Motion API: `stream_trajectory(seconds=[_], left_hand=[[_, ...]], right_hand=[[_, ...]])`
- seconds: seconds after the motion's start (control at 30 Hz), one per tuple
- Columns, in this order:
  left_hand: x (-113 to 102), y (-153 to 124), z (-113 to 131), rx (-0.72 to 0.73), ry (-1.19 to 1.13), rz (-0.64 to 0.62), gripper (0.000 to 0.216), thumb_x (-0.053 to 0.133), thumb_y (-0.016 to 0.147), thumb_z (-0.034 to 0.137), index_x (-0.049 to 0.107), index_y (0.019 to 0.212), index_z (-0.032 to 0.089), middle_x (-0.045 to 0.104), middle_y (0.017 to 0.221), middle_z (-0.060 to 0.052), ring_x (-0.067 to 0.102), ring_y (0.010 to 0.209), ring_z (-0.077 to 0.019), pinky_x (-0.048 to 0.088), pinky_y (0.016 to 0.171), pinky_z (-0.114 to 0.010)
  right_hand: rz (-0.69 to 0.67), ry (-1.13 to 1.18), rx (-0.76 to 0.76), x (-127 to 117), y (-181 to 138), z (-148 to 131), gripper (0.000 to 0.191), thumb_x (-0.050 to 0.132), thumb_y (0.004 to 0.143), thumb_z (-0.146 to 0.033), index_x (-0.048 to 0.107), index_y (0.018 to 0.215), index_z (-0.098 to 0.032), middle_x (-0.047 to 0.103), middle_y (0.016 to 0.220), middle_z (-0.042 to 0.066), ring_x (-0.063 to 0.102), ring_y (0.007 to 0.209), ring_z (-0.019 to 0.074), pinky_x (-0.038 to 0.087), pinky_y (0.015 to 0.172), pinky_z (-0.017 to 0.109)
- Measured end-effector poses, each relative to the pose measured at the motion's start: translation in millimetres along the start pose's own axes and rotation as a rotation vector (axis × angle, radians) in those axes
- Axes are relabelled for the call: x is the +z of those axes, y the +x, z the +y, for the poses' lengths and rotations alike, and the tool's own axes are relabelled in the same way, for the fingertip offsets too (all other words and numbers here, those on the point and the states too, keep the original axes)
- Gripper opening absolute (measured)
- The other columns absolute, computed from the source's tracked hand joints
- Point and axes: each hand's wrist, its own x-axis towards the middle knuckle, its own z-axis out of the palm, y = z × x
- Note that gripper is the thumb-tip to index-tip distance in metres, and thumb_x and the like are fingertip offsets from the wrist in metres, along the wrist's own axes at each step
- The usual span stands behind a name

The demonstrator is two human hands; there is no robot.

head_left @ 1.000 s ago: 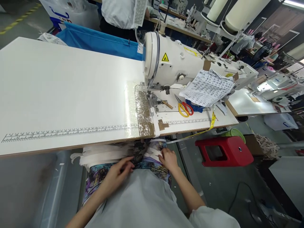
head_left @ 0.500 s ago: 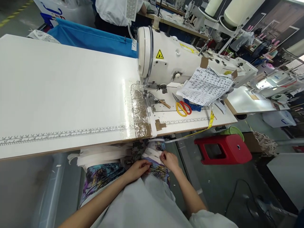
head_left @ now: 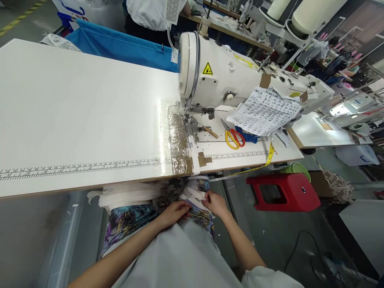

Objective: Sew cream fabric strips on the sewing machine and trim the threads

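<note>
Below the table edge, over my lap, my left hand (head_left: 174, 212) has its fingers curled together. What they hold, if anything, is hidden. My right hand (head_left: 216, 204) is across from it, thumb and fingers pinched at the edge of a white fabric strip (head_left: 192, 195). The strip lies over colourful patterned fabric (head_left: 201, 216) on my legs. To the left, a thick bundle of white fabric bands (head_left: 129, 195) rests on more of the patterned fabric. A white sewing machine (head_left: 228, 70) stands on the table above my hands.
The white table (head_left: 84, 120) carries a printed ruler scale along its front edge. Scissors (head_left: 235, 139), a wooden-handled tool (head_left: 211, 132) and handwritten paper (head_left: 265, 110) are by the machine. A yellow tape measure (head_left: 270, 154) hangs down. A red stool (head_left: 285, 193) stands right. Another person (head_left: 150, 16) sits beyond.
The view has shifted slightly, so the machine and table appear a little further right. My hands stay almost in the same place over the white strip.
</note>
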Motion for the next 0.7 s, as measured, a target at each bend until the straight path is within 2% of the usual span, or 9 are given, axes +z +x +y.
stream_trajectory(seconds=[0.13, 0.3, 0.4, 0.47, 0.53, 0.57, 0.6, 0.63, 0.7], left_hand=[[2.5, -1.4, 4.7, -0.019, -0.037, 0.014, 0.052, 0.074, 0.06, 0.057, 0.069, 0.089, 0.014, 0.069, 0.07, -0.004, 0.061, 0.064, -0.02, 0.047, 0.069, -0.034], [12.5, -3.3, 24.2, -0.01, -0.141, 0.086, 0.053, 0.071, 0.063, 0.063, 0.067, 0.083, 0.015, 0.069, 0.081, -0.007, 0.062, 0.077, -0.0217, 0.047, 0.07, -0.032], [18.2, -8.4, 43.1, 0.053, -0.239, 0.166, 0.052, 0.064, 0.068, 0.066, 0.059, 0.084, 0.017, 0.065, 0.084, -0.005, 0.059, 0.083, -0.019, 0.047, 0.075, -0.028], [19.8, -17.6, 57.5, 0.087, -0.271, 0.166, 0.051, 0.061, 0.071, 0.068, 0.053, 0.081, 0.019, 0.059, 0.075, -0.001, 0.055, 0.072, -0.0155, 0.046, 0.069, -0.026], [18.5, -32.4, 73.2, 0.09, -0.257, 0.087, 0.051, 0.067, 0.07, 0.066, 0.052, 0.076, 0.018, 0.051, 0.063, 0.002, 0.046, 0.057, -0.0119, 0.039, 0.056, -0.023], [16.4, -41.5, 81.6, 0.086, -0.227, 0.019, 0.051, 0.073, 0.067, 0.063, 0.052, 0.073, 0.017, 0.047, 0.059, 0.004, 0.04, 0.053, -0.0102, 0.034, 0.051, -0.022], [13.1, -51.3, 90.1, 0.091, -0.175, -0.056, 0.05, 0.077, 0.065, 0.06, 0.052, 0.07, 0.016, 0.044, 0.056, 0.005, 0.035, 0.051, -0.0087, 0.028, 0.048, -0.021], [8.3, -61.7, 98.6, 0.101, -0.1, -0.129, 0.049, 0.079, 0.066, 0.057, 0.052, 0.068, 0.015, 0.04, 0.056, 0.006, 0.03, 0.05, -0.0077, 0.023, 0.047, -0.021], [-6.5, -83.7, 114.5, 0.132, 0.086, -0.23, 0.046, 0.074, 0.074, 0.055, 0.053, 0.069, 0.015, 0.037, 0.056, 0.006, 0.026, 0.052, -0.0076, 0.018, 0.047, -0.021]], right_hand=[[-0.036, 0.074, -0.012, -6.9, 0.4, -0.4, 0.016, 0.064, 0.082, -0.026, 0.059, 0.07, -0.018, 0.056, 0.063, -0.002, 0.051, 0.063, 0.0125, 0.024, 0.057, 0.023], [-0.084, 0.238, -0.176, -15.8, -18.9, -25.3, 0.02, 0.054, 0.09, -0.03, 0.06, 0.076, -0.017, 0.053, 0.062, -0.004, 0.046, 0.058, 0.0097, 0.032, 0.054, 0.02], [-0.131, 0.286, -0.317, -27.6, -44.2, -47.8, 0.02, 0.06, 0.088, -0.034, 0.061, 0.074, -0.018, 0.058, 0.066, -0.003, 0.05, 0.061, 0.0105, 0.036, 0.057, 0.02], [-0.009, 0.309, -0.394, -40.7, -58.7, -60.8, 0.024, 0.057, 0.091, -0.037, 0.063, 0.075, -0.019, 0.061, 0.071, -0.001, 0.054, 0.067, 0.0123, 0.039, 0.062, 0.023], [0.218, 0.346, -0.464, -54.8, -65.9, -71.0, 0.027, 0.047, 0.097, -0.037, 0.066, 0.089, -0.02, 0.066, 0.084, 0.004, 0.058, 0.079, 0.0155, 0.043, 0.072, 0.026], [0.29, 0.368, -0.517, -60.8, -66.3, -75.0, 0.029, 0.042, 0.099, -0.036, 0.066, 0.097, -0.02, 0.067, 0.092, 0.006, 0.059, 0.087, 0.017, 0.045, 0.078, 0.028], [0.29, 0.389, -0.59, -65.8, -64.9, -78.1, 0.03, 0.04, 0.1, -0.036, 0.065, 0.103, -0.02, 0.068, 0.098, 0.008, 0.06, 0.094, 0.0178, 0.046, 0.084, 0.03], [0.214, 0.404, -0.678, -69.7, -62.3, -80.1, 0.03, 0.04, 0.101, -0.036, 0.065, 0.104, -0.021, 0.068, 0.1, 0.007, 0.06, 0.097, 0.0176, 0.045, 0.09, 0.032], [0.0, 0.428, -0.828, -76.2, -56.0, -80.5, 0.032, 0.043, 0.099, -0.04, 0.066, 0.089, -0.02, 0.068, 0.086, 0.003, 0.062, 0.085, 0.0151, 0.043, 0.1, 0.035]])
